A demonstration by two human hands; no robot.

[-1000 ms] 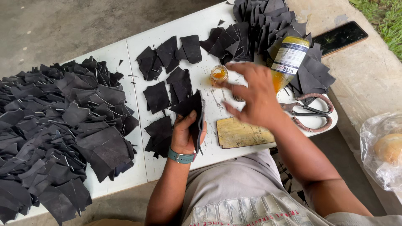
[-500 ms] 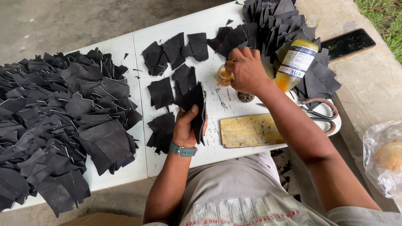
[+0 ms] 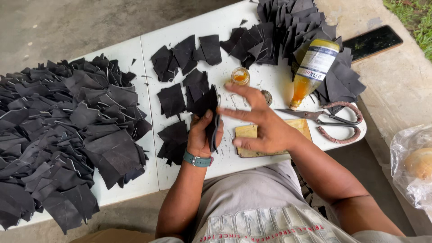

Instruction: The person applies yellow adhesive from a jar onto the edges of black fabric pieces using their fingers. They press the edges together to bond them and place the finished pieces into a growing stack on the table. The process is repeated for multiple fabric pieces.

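L hand (image 3: 201,135) clamped on black leather pieces (image 3: 208,110), long axis upright. R hand (image 3: 263,128) just right of pieces, fingers (image 3: 240,90) spread, empty. Glue jar (image 3: 240,76) beyond, nearer R.

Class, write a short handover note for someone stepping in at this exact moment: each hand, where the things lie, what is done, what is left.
Left hand: closed in a grip on a black cut piece, held upright over the white table.
Right hand: open, fingers spread, holding nothing, beside that piece.
Small open glue jar sits just beyond the right hand; the glue bottle leans on a stack; scissors lie right; a yellow board lies under the right hand.
Done: a few pieces laid out flat.
Left: the large heap on the left.
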